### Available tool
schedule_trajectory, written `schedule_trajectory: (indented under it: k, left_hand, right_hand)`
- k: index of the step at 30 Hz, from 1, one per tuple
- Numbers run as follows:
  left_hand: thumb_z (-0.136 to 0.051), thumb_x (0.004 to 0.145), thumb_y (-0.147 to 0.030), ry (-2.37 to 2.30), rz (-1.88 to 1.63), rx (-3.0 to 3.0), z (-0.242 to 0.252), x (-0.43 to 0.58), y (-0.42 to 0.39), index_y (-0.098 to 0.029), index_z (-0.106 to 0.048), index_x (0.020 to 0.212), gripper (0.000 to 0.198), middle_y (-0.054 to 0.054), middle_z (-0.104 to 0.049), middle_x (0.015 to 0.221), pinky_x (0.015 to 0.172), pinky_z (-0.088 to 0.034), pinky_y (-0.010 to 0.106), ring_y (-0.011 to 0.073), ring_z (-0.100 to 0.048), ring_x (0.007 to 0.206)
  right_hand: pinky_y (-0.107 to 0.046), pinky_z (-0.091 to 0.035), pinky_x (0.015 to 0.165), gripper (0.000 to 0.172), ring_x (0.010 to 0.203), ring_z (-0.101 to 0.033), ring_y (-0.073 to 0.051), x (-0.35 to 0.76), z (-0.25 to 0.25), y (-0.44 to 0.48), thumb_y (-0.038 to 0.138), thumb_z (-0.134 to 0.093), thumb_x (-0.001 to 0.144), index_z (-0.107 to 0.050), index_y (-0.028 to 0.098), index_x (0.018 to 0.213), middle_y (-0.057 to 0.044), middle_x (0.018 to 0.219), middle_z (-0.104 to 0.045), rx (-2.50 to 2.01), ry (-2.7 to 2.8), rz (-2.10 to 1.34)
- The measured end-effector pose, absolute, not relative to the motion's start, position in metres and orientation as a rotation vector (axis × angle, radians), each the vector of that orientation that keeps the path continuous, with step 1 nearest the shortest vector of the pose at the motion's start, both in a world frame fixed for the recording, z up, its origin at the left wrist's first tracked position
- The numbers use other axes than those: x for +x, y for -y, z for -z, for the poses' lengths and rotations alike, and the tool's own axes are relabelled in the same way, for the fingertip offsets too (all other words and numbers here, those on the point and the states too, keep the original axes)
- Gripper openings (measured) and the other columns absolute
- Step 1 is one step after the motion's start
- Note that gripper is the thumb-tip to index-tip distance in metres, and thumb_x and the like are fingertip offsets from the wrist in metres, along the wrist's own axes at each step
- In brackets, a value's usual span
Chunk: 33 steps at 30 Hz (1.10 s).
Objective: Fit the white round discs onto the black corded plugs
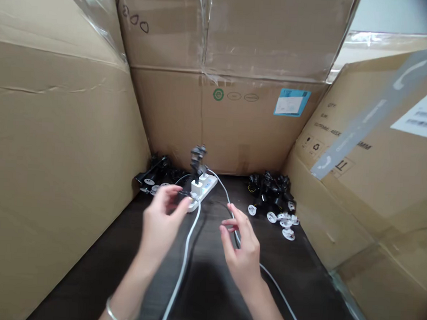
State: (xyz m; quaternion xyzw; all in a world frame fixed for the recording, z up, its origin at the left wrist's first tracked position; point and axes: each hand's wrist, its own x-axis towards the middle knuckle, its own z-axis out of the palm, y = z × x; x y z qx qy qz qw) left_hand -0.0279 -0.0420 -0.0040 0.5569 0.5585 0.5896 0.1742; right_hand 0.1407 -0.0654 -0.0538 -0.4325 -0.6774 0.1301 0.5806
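My left hand [163, 215] is raised close to the front of a white power strip [207, 187], pinching a small black plug [182, 195] between its fingertips. White plug-in adapters [196, 188] stand in the strip, with a black clamp-like device [198, 161] rising above them. My right hand [240, 243] hovers with fingers apart beside a thin white cable [235, 224], which runs under it. A second white cable [189, 240] trails toward me between my hands.
A heap of black plugs [271, 192] with several round white parts [285, 222] lies on the dark table [206, 285] at right. Another black heap [158, 172] sits behind the strip at left. Large cardboard boxes [55, 145] wall the left, back and right.
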Motion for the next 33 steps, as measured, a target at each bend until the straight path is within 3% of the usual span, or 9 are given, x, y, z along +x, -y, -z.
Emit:
schedule_trajectory:
  k: [4,7,11,15,19,22,26,33]
  left_hand:
    - [-0.060,0.073,-0.035,-1.984,-1.793,1.747,-0.010,-0.074,0.005,-0.021,-0.054,0.100,0.031,0.002,-0.058,0.086,0.073,-0.046,0.029,0.0152,-0.057,0.073]
    - [-0.059,0.072,-0.029,-2.202,-1.515,2.083,-0.002,-0.089,-0.033,-0.019,-0.057,0.091,0.023,0.004,-0.054,0.085,0.076,-0.044,0.033,0.0202,-0.054,0.080]
    - [-0.055,0.074,-0.027,-2.130,-1.058,2.486,0.019,-0.094,-0.074,-0.018,-0.058,0.088,0.016,0.007,-0.050,0.083,0.074,-0.042,0.032,0.0232,-0.050,0.084]
    - [-0.053,0.076,-0.033,-1.970,-0.812,2.678,0.034,-0.103,-0.095,-0.021,-0.059,0.089,0.018,0.005,-0.047,0.086,0.068,-0.039,0.028,0.0210,-0.047,0.084]
    - [-0.055,0.074,-0.038,-1.868,-0.667,2.743,0.040,-0.107,-0.097,-0.021,-0.059,0.085,0.021,0.005,-0.048,0.087,0.068,-0.038,0.027,0.0192,-0.047,0.079]
    - [-0.059,0.070,-0.039,-1.770,-0.537,2.855,0.041,-0.106,-0.092,-0.021,-0.060,0.086,0.023,0.009,-0.051,0.094,0.073,-0.037,0.031,0.0228,-0.047,0.086]
    - [-0.053,0.074,-0.046,-1.753,-0.423,2.999,0.043,-0.105,-0.088,-0.020,-0.061,0.098,0.036,0.014,-0.052,0.109,0.081,-0.033,0.038,0.0299,-0.045,0.100]
    - [-0.047,0.076,-0.038,-1.842,-0.466,2.941,0.047,-0.107,-0.083,-0.026,-0.057,0.113,0.041,0.010,-0.051,0.121,0.089,-0.030,0.041,0.0301,-0.041,0.109]
  right_hand:
    - [-0.032,-0.050,0.072,0.041,0.081,-0.058,-0.015,0.141,0.047,0.069,0.014,-0.048,0.083,-0.044,0.023,0.123,-0.010,0.115,-0.052,-1.009,1.499,-0.326]
    - [-0.032,-0.050,0.071,0.038,0.081,-0.057,-0.015,0.143,0.046,0.068,0.014,-0.047,0.083,-0.046,0.022,0.120,-0.010,0.112,-0.053,-0.997,1.499,-0.347]
    - [-0.031,-0.050,0.069,0.034,0.078,-0.058,-0.015,0.146,0.046,0.064,0.014,-0.046,0.083,-0.049,0.022,0.116,-0.010,0.110,-0.054,-1.020,1.465,-0.339]
    - [-0.031,-0.049,0.068,0.031,0.075,-0.058,-0.014,0.149,0.045,0.061,0.015,-0.046,0.083,-0.051,0.022,0.113,-0.009,0.108,-0.055,-1.039,1.427,-0.349]
    - [-0.030,-0.049,0.068,0.030,0.075,-0.058,-0.014,0.149,0.044,0.061,0.015,-0.046,0.083,-0.051,0.021,0.112,-0.009,0.107,-0.055,-1.037,1.422,-0.369]
    - [-0.029,-0.048,0.068,0.029,0.074,-0.057,-0.014,0.149,0.043,0.060,0.016,-0.046,0.083,-0.052,0.021,0.111,-0.009,0.107,-0.055,-1.041,1.396,-0.391]
    - [-0.029,-0.048,0.069,0.027,0.074,-0.057,-0.013,0.152,0.042,0.059,0.016,-0.046,0.082,-0.054,0.020,0.108,-0.008,0.107,-0.056,-1.050,1.361,-0.414]
    - [-0.029,-0.047,0.068,0.019,0.072,-0.059,-0.014,0.176,0.038,0.048,0.024,-0.045,0.083,-0.055,0.018,0.099,-0.007,0.098,-0.059,-1.091,0.958,-0.428]
